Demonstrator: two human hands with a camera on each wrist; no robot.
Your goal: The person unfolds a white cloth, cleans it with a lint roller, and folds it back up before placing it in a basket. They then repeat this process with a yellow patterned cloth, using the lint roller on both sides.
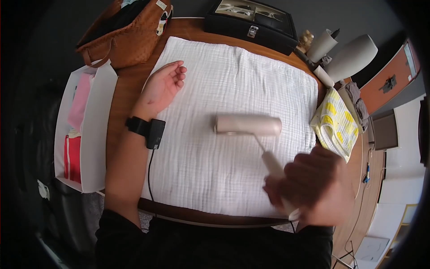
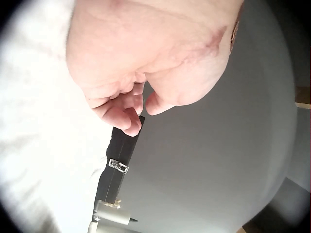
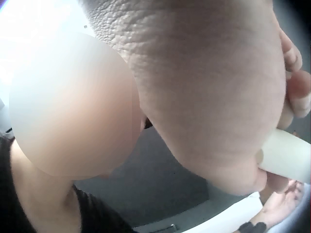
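Observation:
In the head view my right hand (image 1: 313, 186) grips the pale handle of a lint roller (image 1: 248, 125). Its pinkish cylinder lies across the right middle of a white crinkled cloth (image 1: 201, 166), and both hand and roller are blurred. The handle's white end (image 3: 286, 154) sticks out of the curled fingers in the right wrist view. Palm up, my left hand (image 1: 166, 85) lies at the cloth's upper left edge with loosely curled fingers and nothing in them. The left wrist view shows that same hand (image 2: 146, 58) beside the bright cloth.
A white box (image 1: 96, 130) with folded pink and red fabric stands on the left, below a brown woven basket (image 1: 130, 45). At the back is a black glasses case (image 1: 251, 38). A yellow-patterned folded cloth (image 1: 336, 121) and a white vase-like object (image 1: 354, 58) are on the right.

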